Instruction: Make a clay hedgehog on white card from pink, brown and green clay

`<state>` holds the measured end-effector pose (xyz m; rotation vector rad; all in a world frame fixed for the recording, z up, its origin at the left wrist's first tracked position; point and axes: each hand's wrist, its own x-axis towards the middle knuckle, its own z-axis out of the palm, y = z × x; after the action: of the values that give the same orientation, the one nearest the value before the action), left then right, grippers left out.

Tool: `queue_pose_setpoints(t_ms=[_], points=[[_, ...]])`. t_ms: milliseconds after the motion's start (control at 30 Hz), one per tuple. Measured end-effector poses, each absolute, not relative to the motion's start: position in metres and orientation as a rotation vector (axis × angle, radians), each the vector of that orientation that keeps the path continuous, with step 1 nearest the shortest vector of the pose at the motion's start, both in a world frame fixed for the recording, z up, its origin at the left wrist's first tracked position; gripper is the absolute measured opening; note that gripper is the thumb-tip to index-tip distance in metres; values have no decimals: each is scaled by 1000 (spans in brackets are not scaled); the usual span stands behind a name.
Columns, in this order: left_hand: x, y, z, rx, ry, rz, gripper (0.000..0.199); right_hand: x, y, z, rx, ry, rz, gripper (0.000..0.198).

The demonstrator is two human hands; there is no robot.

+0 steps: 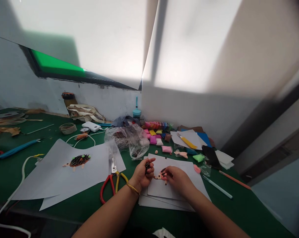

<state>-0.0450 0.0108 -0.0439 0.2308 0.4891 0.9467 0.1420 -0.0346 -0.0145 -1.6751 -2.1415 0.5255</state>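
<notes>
Backlit feed on my end: light comes through the white sheets (110, 23) from 11 to 1 o'clock, near clipping in patches, with hard-edged shadow bands across them. Green pane (52, 62) glows at 10. Tabletop (90, 208) runs much dimmer, darkest toward 7. I get wide-angle lean at 3, black vignette at 2, smeary softness at 4 and 8. Pink figure (161, 176) near 6: too small for me to resolve detail.
</notes>
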Motion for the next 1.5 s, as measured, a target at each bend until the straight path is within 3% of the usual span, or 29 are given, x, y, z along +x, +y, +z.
queue_pose_setpoints(t_ms=[1033,1500], points=[[-46,12,-45,223,466,937,24,142,-27,-32,-1615,-2505,170,18],[-45,11,-43,233,487,951,25,149,-36,-27,-1531,-2210,316,11]])
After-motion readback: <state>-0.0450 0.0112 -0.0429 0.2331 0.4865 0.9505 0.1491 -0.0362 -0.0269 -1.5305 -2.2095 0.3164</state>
